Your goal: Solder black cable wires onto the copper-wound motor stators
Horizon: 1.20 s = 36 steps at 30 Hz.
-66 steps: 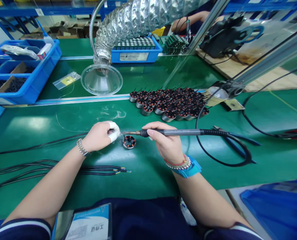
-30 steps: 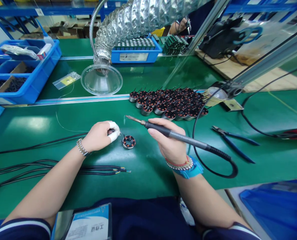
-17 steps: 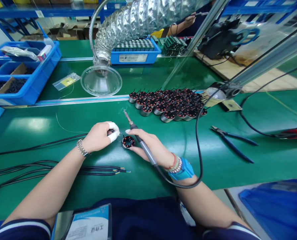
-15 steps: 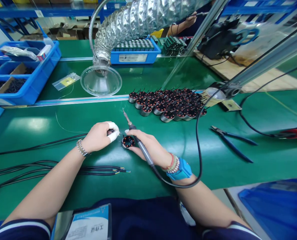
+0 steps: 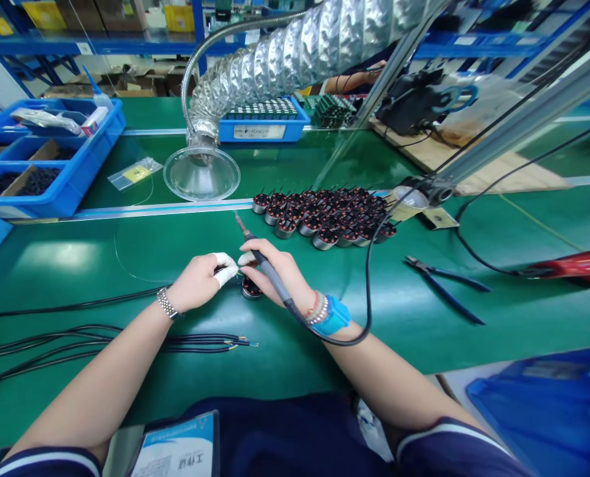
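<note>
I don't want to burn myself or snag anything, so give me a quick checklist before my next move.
1. Soldering iron tip aimed away from both hands: ok, it points out past the fingers of the right hand.
2. Black cable held: ok, it runs into the pinched fingers of the left hand.
3. Iron's cord off the arm: not ok, it crosses the right forearm.
4. Pliers out of the way: ok, lying to the right of the cord.
5. Wires at the fingertips lined up: cannot tell, too small and partly covered.
6. Coil ring in full view: not ok, right-hand fingers partly cover it.
</note>
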{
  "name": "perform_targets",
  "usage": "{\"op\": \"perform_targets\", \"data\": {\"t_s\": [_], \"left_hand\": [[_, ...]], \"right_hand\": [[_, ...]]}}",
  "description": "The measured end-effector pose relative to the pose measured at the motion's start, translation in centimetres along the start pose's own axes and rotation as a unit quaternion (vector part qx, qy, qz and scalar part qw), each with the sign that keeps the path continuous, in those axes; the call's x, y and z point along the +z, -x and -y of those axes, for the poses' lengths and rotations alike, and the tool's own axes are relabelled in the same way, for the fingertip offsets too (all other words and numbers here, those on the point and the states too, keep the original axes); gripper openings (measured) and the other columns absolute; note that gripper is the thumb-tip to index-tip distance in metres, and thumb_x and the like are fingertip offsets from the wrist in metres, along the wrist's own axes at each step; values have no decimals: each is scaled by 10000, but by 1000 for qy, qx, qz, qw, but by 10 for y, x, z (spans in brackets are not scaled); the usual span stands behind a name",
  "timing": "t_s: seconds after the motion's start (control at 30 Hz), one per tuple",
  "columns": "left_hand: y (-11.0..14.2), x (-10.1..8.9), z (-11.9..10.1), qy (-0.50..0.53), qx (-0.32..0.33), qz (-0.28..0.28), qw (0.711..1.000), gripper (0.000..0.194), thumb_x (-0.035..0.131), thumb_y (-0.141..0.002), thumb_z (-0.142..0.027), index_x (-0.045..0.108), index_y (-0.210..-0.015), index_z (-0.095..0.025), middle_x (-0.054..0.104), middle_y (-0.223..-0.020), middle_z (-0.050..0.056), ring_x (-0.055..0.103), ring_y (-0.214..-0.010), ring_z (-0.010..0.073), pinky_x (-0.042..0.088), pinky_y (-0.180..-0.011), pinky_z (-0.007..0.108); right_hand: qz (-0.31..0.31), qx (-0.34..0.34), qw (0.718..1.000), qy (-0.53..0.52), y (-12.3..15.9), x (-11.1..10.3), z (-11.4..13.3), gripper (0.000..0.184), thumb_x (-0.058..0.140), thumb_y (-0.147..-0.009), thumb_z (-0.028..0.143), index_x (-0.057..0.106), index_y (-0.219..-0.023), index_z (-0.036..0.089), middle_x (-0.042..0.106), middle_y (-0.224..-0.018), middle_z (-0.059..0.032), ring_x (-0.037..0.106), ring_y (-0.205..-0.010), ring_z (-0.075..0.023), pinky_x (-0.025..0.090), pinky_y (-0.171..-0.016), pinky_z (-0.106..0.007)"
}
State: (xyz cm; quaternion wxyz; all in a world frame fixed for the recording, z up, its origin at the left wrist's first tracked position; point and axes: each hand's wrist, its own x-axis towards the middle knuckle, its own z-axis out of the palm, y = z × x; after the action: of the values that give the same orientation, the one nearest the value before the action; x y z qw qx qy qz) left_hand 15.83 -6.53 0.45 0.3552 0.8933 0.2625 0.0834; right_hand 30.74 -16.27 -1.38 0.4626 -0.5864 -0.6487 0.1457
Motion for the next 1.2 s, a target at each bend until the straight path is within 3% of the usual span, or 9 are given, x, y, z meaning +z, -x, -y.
{"op": "perform_targets", "data": {"t_s": [0.2, 0.37, 0.93, 1.2], "left_hand": [[2, -2, 2, 2, -3, 23, 1000, 293, 400, -832, -360, 611, -819, -157, 663, -818, 32, 581, -747, 181, 426, -696, 283], [1, -5, 7, 42, -2, 37, 998, 322, 400, -829, -385, 623, -876, -157, 664, -898, 43, 580, -808, 189, 431, -756, 297], [3, -2, 4, 20, -8, 16, 1000, 304, 422, -814, -376, 620, -771, -150, 649, -763, 18, 565, -702, 160, 413, -652, 246], [5, -7, 6, 32, -33, 54, 997, 330, 463, -791, -406, 598, -639, -146, 574, -592, -16, 486, -564, 124, 348, -550, 225]], "right_hand": [[25, -26, 998, 44, -6, 7, 5, 323, 498, -744, 74, 474, -1042, 199, 581, -762, 19, 554, -638, -95, 448, -638, -197], [-23, -86, 991, 96, 3, 6, 5, 305, 451, -774, 86, 486, -1056, 198, 577, -799, -28, 546, -752, -147, 451, -703, -262], [-14, -33, 999, 35, 12, 15, 2, 356, 508, -761, 93, 458, -1091, 216, 581, -860, -18, 578, -703, -111, 472, -703, -237], [-10, -164, 981, 100, 9, 14, -2, 236, 433, -820, 79, 510, -1013, 190, 574, -736, -23, 509, -678, -136, 455, -629, -248]]}}
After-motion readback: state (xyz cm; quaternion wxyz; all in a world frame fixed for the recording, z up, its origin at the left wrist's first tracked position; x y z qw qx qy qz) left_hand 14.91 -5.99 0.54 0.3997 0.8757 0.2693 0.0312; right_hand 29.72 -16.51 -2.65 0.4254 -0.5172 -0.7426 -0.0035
